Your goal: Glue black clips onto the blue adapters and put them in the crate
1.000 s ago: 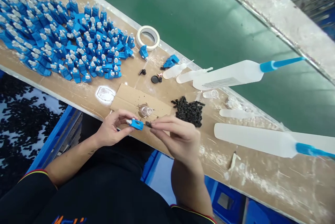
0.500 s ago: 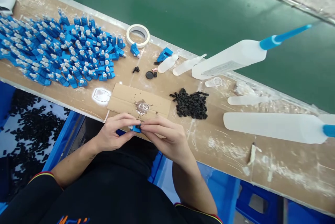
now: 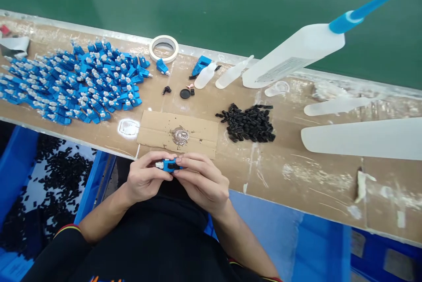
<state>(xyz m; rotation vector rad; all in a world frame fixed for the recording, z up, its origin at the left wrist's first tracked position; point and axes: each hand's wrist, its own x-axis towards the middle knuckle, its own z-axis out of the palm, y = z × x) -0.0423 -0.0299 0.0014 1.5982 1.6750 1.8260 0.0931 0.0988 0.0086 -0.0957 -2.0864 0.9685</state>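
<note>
Between my two hands is a small blue plastic part (image 3: 169,166) with a whitish tip pointing left and a black piece set in its middle. My left hand (image 3: 145,176) pinches its left end near the tip. The fingers of my right hand (image 3: 202,181) close on its right end, partly hiding the black piece. Just beyond my fingers lies a strip of cardboard (image 3: 154,126) with a wet, glossy puddle (image 3: 180,135) on it. A pile of small black pieces (image 3: 249,123) sits to the right of the cardboard.
Many blue parts with white tips (image 3: 99,75) cover the table's left. Behind are a tape roll (image 3: 176,49), a black disc (image 3: 185,93) and small squeeze bottles (image 3: 205,75). Large white bottles (image 3: 296,57) stand at right. A blue bin (image 3: 85,189) with black pieces is below left.
My view has turned, so the table lies more level. The blue part is now turned so its black middle shows more plainly, still between both hands.
</note>
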